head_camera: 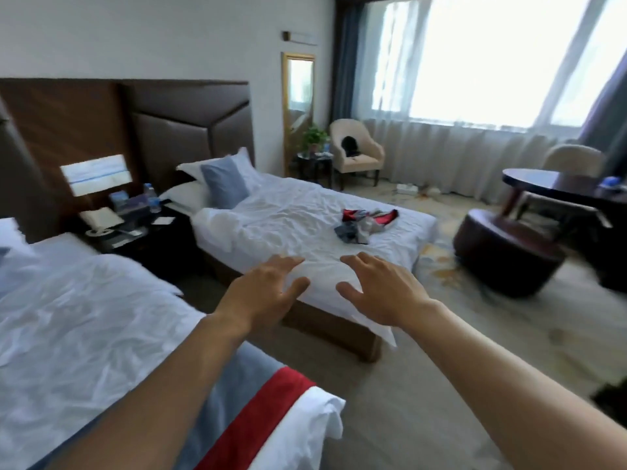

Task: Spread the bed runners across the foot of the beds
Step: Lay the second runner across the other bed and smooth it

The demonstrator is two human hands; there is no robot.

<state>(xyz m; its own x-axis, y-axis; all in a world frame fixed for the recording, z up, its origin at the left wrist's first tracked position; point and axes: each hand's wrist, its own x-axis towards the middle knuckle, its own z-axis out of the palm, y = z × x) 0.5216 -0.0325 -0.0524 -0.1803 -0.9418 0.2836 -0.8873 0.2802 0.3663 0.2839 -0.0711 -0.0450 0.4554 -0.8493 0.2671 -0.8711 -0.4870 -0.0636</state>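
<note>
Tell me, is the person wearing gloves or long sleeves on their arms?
No. Both arms are bare as far as the picture shows, with no sleeves in sight. The left hand and the right hand wear no gloves. No watch, bracelet or ring shows on the wrists or fingers.

Near bed point(84, 317): cut by the left and bottom edges, its head end out of frame.
Spread runner point(258, 412): grey and red bands, partly behind the left forearm, running off the bottom edge.
Crumpled runner point(364, 222): bunched on the far bed point(305, 212), folds too tangled to read.
Round table point(556, 188): smeared by blur, cut at the right edge.
Nightstand point(135, 228): clutter on top too small to name.
Both forearms: run off the bottom edge.
</note>
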